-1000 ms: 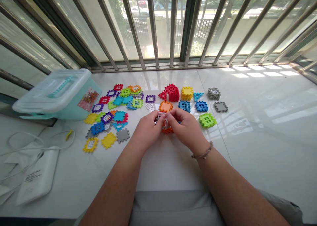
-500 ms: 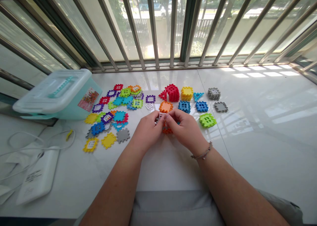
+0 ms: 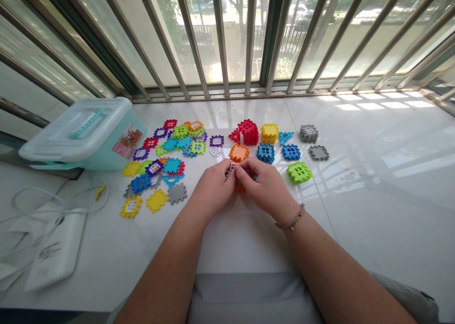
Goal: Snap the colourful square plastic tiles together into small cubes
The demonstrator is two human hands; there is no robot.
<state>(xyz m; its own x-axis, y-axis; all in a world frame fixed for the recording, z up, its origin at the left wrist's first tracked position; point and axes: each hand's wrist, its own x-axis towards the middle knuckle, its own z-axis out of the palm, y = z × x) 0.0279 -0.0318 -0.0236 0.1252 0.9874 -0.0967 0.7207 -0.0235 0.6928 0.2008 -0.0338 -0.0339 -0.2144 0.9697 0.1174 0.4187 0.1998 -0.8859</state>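
My left hand [image 3: 213, 189] and my right hand [image 3: 265, 184] meet over the white sill, both pinched on a small assembly of interlocking plastic tiles [image 3: 234, 178], grey-white on top with orange showing below. The fingers hide most of it. Just beyond the hands lie an orange tile [image 3: 239, 152] and a blue tile [image 3: 265, 152]. A red cube of joined tiles [image 3: 249, 132] and a yellow cube [image 3: 269, 133] stand further back.
A heap of loose coloured tiles [image 3: 159, 163] spreads to the left, beside a pale teal lidded box [image 3: 85, 134]. A green tile [image 3: 299, 171], grey tiles [image 3: 308, 133] and a blue one [image 3: 290, 151] lie to the right. A white power bank [image 3: 57, 250] with cables sits at left. Window bars [image 3: 220, 40] close the back.
Both hands stay together on the tile assembly; the fingers have shifted slightly and closed tighter around it. The view has moved a little.
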